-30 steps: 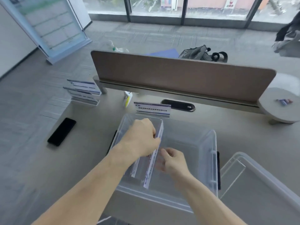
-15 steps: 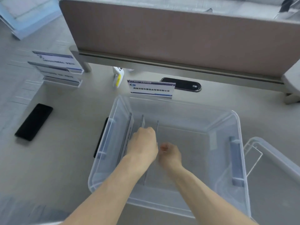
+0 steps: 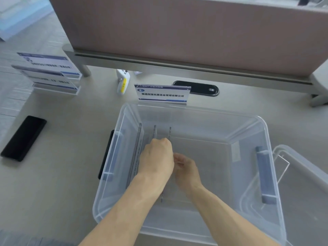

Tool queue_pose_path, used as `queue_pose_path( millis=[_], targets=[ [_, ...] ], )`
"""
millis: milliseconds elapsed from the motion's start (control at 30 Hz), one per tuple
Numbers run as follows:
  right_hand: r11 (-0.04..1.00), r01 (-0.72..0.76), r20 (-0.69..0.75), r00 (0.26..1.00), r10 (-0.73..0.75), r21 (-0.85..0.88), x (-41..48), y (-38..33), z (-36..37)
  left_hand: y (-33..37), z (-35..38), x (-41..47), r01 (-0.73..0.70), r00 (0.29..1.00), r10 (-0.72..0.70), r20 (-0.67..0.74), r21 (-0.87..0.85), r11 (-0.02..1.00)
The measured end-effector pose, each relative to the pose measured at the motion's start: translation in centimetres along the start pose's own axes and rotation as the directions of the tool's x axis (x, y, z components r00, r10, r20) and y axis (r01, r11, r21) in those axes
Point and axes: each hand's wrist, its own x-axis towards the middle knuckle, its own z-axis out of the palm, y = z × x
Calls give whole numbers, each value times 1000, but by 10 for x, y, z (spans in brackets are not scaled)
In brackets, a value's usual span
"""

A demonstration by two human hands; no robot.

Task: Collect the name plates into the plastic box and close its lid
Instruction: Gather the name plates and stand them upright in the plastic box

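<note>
A clear plastic box stands open on the desk in front of me. Inside it, near the left wall, three clear name plates stand on edge. My left hand is inside the box, closed around the upright plates. My right hand sits just to its right, fingers pinching the edge of the rightmost plate. One more name plate with a blue and white card stands just beyond the box. Two others stand at the far left. The clear lid lies to the right of the box.
A black phone lies at the left of the desk. A white and yellow device lies beyond the box. A brown divider panel closes off the desk's far side, with a black cable port beneath it.
Both hands have lowered a name plate from above the rim down to the box floor. My view has tipped downward and closer to the box.
</note>
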Motion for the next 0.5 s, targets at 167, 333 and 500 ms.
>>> queue_pose_path(
  millis=[167,333,500],
  targets=[
    [999,35,42,999,-34,-6,-9,-13,-4,-2,-2,3,-26,1000,26,3,-8,1000],
    [997,70,-2,998,-70,33,-25,-39,-18,-11,-29,1,-65,996,55,-68,-155,986],
    [962,262,-151,957,-249,73,-60,-118,-64,-25,-88,1,-272,946,137,-293,-493,826]
  ],
)
